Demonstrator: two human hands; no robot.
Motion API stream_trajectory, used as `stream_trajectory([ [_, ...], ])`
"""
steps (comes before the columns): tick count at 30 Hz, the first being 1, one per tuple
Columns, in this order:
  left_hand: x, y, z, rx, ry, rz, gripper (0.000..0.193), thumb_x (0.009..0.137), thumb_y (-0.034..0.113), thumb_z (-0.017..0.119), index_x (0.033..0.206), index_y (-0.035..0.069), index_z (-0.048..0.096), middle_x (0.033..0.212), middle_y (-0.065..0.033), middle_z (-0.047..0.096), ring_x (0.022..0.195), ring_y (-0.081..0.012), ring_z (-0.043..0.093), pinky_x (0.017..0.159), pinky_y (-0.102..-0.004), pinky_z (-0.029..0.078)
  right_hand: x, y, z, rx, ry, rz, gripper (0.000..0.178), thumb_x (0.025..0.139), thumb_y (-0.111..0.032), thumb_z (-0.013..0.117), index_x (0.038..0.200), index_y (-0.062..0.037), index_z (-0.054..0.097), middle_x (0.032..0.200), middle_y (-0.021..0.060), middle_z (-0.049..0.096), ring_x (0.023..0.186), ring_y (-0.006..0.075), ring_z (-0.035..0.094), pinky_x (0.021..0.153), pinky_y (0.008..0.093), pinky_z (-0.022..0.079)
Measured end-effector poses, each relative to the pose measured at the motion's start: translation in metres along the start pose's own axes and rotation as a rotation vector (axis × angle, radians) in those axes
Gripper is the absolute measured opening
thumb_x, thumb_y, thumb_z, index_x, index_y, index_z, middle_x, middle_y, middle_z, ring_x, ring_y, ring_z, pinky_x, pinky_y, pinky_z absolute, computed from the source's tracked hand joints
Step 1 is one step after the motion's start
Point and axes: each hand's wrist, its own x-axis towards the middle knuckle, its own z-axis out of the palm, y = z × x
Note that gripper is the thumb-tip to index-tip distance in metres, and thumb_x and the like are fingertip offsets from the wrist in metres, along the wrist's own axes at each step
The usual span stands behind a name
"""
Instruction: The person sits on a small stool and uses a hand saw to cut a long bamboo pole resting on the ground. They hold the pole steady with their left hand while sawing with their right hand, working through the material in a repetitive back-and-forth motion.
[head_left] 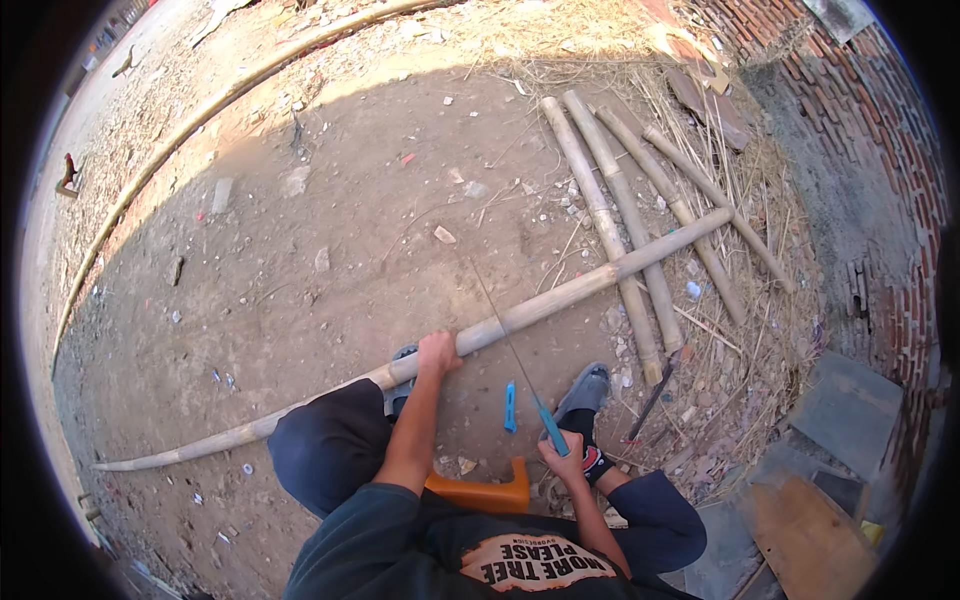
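Note:
A long bamboo pole (560, 295) runs slantwise in front of me, its thin end at the left and its thick end resting across cut bamboo pieces (603, 210) at the right. My left hand (438, 353) is closed round the pole near my left foot. In my right hand (562, 455) is the teal handle of a hand saw (520, 365). Its narrow blade slants away across the pole, just right of my left hand. Whether the teeth are cutting into the bamboo cannot be made out. A small blue tool or sheath (511, 406) lies on the dirt between my feet.
An orange plastic stool (500, 492) is beneath me. A dark, thin metal tool (652, 402) lies beside the cut pieces. Dry straw (770, 220), a brick wall (860, 110) and grey slabs (848, 412) line the right side. Another long pole (150, 178) curves along the far left.

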Motion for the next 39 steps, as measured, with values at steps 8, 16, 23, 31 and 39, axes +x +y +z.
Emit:
stream_trajectory([
  [8,-0.003,0.008,-0.002,0.002,-0.013,-0.044,0.049,0.07,0.025,0.08,0.116,0.014,0.068,0.104,-0.016,0.075,0.1,-0.035,0.073,0.085,-0.0457,0.06,-0.077,-0.002,-0.041,-0.024,-0.035,0.093,0.034,0.076,-0.008,0.073,0.059,-0.0083,0.044,0.054,-0.0038,0.045,0.052,0.0053,0.041,0.049,0.0271,0.034],
  [16,0.001,0.006,0.001,-0.007,0.031,-0.047,0.05,0.067,0.026,0.082,0.114,0.013,0.068,0.099,-0.0168,0.075,0.096,-0.0354,0.074,0.083,-0.0467,0.06,0.014,0.009,0.005,-0.004,-0.053,-0.014,0.03,0.076,-0.008,0.071,0.059,-0.0054,0.046,0.053,-0.0021,0.044,0.053,0.0058,0.042,0.049,0.0291,0.035],
  [23,-0.002,0.009,0.004,-0.028,-0.007,-0.038,0.051,0.069,0.026,0.081,0.116,0.012,0.066,0.103,-0.0178,0.074,0.097,-0.0354,0.073,0.083,-0.0455,0.06,-0.075,0.014,-0.025,-0.018,-0.015,0.088,0.031,0.075,-0.011,0.072,0.058,-0.006,0.046,0.052,0.0001,0.044,0.049,0.0083,0.043,0.048,0.0306,0.036],
  [31,0.0,0.01,0.002,0.031,0.049,-0.011,0.052,0.068,0.025,0.082,0.115,0.012,0.066,0.1,-0.0155,0.075,0.095,-0.0346,0.074,0.082,-0.0459,0.06,0.037,0.007,0.019,-0.022,-0.018,-0.01,0.028,0.075,-0.008,0.071,0.06,-0.0044,0.047,0.054,-0.0025,0.043,0.053,0.0056,0.041,0.049,0.0298,0.033],
  [39,0.0,0.007,0.004,-0.012,0.011,-0.035,0.051,0.068,0.025,0.082,0.115,0.013,0.067,0.102,-0.0158,0.075,0.097,-0.0344,0.074,0.082,-0.0455,0.06,-0.073,0.012,-0.034,-0.036,-0.03,0.115,0.033,0.074,-0.011,0.073,0.057,-0.0052,0.045,0.052,-0.0001,0.046,0.05,0.0072,0.045,0.049,0.03,0.037],
])
